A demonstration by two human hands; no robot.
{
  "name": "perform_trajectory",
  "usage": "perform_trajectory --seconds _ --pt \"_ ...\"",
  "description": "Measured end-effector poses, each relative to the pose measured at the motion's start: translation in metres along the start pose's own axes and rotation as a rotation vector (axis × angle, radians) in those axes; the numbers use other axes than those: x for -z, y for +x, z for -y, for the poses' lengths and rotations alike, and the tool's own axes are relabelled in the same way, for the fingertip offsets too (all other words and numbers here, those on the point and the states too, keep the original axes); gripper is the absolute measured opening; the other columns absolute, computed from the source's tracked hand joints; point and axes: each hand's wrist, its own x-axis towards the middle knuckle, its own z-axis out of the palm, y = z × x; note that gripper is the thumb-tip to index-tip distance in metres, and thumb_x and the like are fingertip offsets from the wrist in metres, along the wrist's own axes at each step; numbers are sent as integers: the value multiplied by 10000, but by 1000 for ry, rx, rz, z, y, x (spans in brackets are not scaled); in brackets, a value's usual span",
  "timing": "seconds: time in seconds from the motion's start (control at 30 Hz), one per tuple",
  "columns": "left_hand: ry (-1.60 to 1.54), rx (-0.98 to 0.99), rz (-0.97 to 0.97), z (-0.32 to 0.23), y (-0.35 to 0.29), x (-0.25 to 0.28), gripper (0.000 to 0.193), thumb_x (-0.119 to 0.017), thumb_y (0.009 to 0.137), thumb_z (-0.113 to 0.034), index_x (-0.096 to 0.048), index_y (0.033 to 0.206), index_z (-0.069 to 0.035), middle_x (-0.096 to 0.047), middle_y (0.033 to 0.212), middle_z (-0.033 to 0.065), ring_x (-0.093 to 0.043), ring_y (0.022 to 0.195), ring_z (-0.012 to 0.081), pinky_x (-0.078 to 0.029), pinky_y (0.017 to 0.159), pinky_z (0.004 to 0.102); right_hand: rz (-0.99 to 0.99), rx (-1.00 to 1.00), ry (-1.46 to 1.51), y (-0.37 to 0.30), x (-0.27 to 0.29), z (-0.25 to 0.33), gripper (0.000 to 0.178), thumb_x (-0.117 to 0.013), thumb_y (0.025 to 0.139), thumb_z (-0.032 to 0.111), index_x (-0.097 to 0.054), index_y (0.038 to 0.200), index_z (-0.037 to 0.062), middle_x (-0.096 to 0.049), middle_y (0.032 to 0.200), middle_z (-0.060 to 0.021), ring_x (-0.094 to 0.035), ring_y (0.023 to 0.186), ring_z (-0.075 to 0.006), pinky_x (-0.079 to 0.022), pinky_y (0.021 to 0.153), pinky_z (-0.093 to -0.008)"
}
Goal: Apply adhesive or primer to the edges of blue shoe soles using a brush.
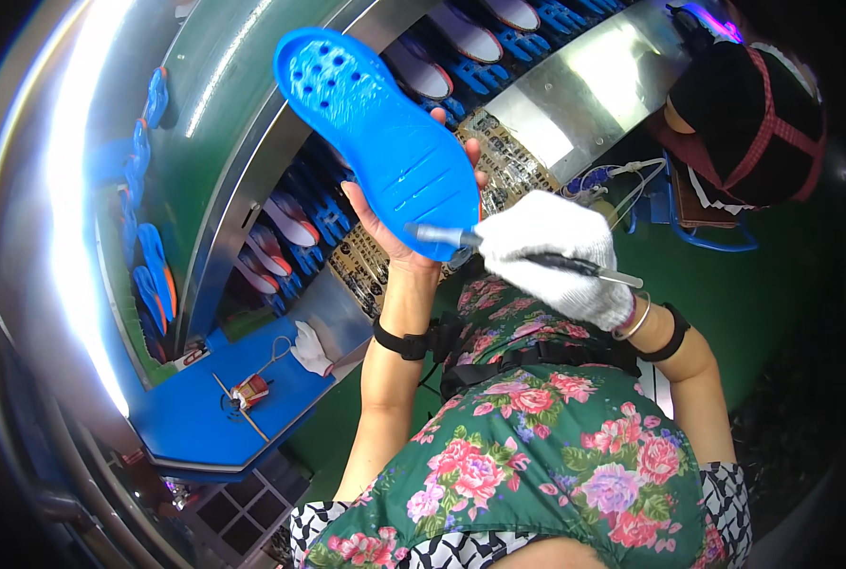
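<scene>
A bright blue shoe sole (385, 142) rests in my bare left hand (395, 228), its end with several small round holes pointing up and to the left. My fingers wrap around its right edge and my thumb lies along the left. A wet shine shows around the holes and over parts of the surface. My right hand (556, 251), in a white knit glove, is closed around a brush (442, 235). The bristles touch the sole at its lower end, and the handle sticks out past the glove on the right.
Shoe parts with pale soles (290, 223) sit among blue holders under a metal-edged machine. More blue soles (148, 275) lie on the green surface at left. A blue table (195, 417) carries a red tin (249, 391) and a white glove (311, 349). Another person (745, 133) is at upper right.
</scene>
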Motion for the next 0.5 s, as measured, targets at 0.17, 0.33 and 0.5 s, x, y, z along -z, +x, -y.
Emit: perform_trajectory --seconds 0.17,0.33,0.5 --pt "17 1 -34 -6 3 4 1186 -634 793 -808 -207 1617 -70 -393 1565 220 -585 1216 483 -576 933 600 167 161 -138 -1 1 3 196 -829 805 40 -763 989 43 -766 999 -90 -730 897 -226 -582 798 -352" --pt "128 147 3 -20 3 6 1209 -696 775 -776 -243 1576 8 -504 1429 206 -559 1185 433 -510 948 535 2 -44 29 11 4 2 142 -807 785 -18 -758 904 41 -767 975 -121 -739 885 -248 -578 792 -351" --pt "-56 169 49 -19 10 9 1164 -629 830 -751 -135 1636 -73 -333 1581 276 -617 1136 527 -556 932 603 210 335 -284 2 0 -6 265 -794 825 82 -771 1088 114 -758 1029 -70 -715 849 -281 -575 759 -389"
